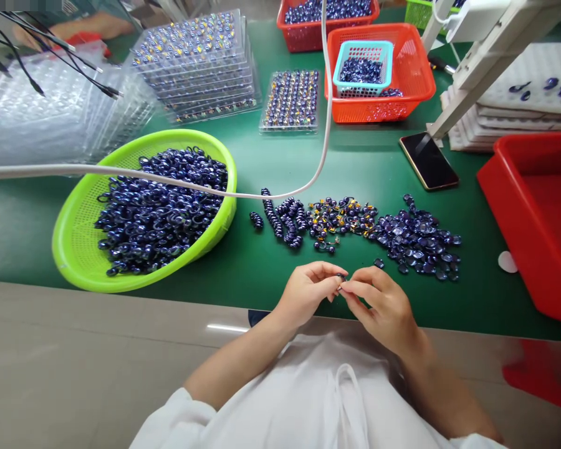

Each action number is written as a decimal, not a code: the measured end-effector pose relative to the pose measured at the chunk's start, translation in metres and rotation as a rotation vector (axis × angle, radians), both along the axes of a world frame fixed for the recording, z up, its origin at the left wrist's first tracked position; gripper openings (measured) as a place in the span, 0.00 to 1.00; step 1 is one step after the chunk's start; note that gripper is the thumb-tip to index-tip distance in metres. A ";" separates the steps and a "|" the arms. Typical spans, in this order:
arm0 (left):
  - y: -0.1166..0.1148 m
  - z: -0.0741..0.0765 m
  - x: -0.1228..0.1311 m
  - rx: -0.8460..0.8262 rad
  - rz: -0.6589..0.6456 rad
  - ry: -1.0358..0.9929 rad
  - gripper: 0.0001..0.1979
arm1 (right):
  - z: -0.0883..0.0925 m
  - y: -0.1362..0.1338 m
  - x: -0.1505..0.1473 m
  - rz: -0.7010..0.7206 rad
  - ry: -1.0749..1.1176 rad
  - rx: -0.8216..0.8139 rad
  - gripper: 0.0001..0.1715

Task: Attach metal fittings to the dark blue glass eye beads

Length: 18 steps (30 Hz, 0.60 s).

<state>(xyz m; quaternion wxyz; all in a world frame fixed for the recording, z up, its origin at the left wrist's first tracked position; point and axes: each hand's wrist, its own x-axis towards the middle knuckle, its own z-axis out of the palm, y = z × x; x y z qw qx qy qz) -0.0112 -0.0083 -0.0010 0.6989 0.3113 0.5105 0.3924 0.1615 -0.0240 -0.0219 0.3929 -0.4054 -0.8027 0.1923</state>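
Close to the table's front edge, my left hand (306,290) pinches a small dark, shiny ring (341,275) between thumb and fingers. My right hand (383,305) meets it there, its thumb and fingertips closed at the same piece, which the fingers mostly hide. Just beyond my hands lie a row of dark-blue rings (272,215), a heap of small parts with yellow bits (343,215), and a pile of glossy dark-blue oval caps (418,240). One loose cap (378,263) is near my right fingers.
A lime-green basket (70,249) full of dark rings stands left. Behind are stacked clear trays (206,68), a single filled tray (290,103) and an orange basket (416,87). A phone (429,161) and red bin (514,206) are right. A white cable (303,187) crosses the view.
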 end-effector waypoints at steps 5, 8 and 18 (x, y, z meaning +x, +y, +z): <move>-0.003 0.001 0.001 0.036 -0.049 0.011 0.11 | 0.004 -0.002 -0.001 -0.086 0.111 -0.161 0.09; -0.009 -0.003 0.001 0.128 -0.086 0.085 0.13 | 0.009 -0.002 -0.001 -0.126 0.132 -0.296 0.05; -0.016 -0.016 -0.003 0.582 -0.141 0.416 0.10 | 0.008 0.003 0.005 -0.159 0.190 -0.660 0.06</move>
